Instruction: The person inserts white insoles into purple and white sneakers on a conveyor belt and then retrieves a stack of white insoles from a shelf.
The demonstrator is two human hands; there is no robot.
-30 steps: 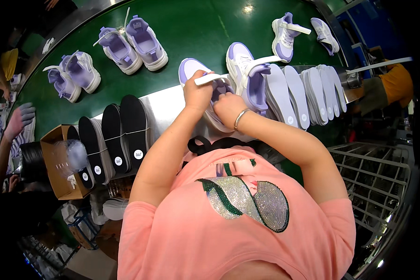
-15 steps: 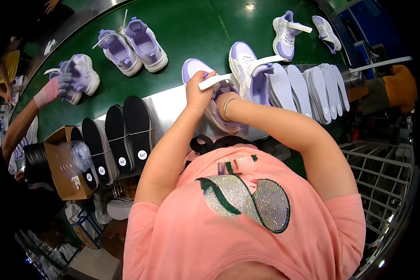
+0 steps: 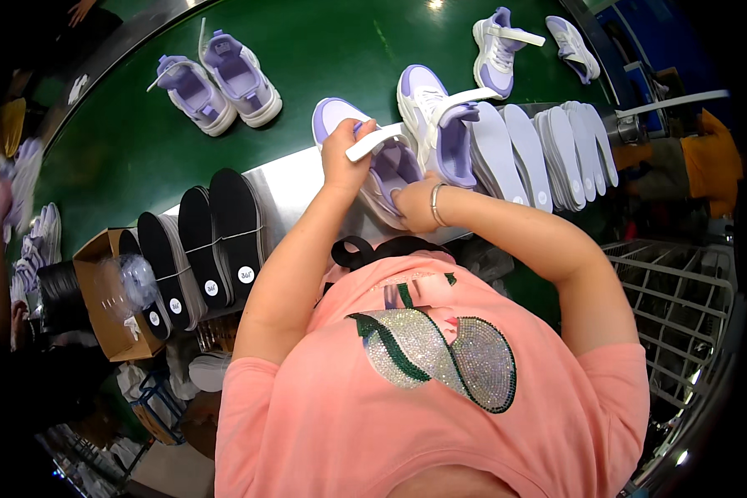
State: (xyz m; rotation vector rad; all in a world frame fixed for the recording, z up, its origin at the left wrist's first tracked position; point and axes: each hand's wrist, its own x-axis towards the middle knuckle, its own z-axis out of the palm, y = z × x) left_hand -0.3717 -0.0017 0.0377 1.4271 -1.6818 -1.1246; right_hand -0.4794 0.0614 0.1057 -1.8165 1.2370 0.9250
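A white and lilac sneaker (image 3: 334, 113) rests in front of me on the metal edge of the green bench, its white strap standing up over the opening. My left hand (image 3: 347, 158) is closed on its side near the strap. At the heel, my right hand (image 3: 420, 204) grips the collar, thumb at the opening and the other fingers partly hidden. The lilac lining inside shows between my hands. Right beside it stands a second sneaker (image 3: 423, 91) of the same kind, strap raised, touched by neither hand as far as I can see.
White insoles (image 3: 494, 149) lie in stacks to the right, and tied black insoles (image 3: 239, 217) to the left beside a cardboard box (image 3: 100, 290). More sneakers (image 3: 239, 79) stand farther back on the green bench (image 3: 332, 50). A wire rack (image 3: 681, 315) is at my right.
My right hand has drawn back from inside the sneaker to its heel. At the left, a co-worker's gloved hand has carried a pair of sneakers off toward the left edge, where they blur.
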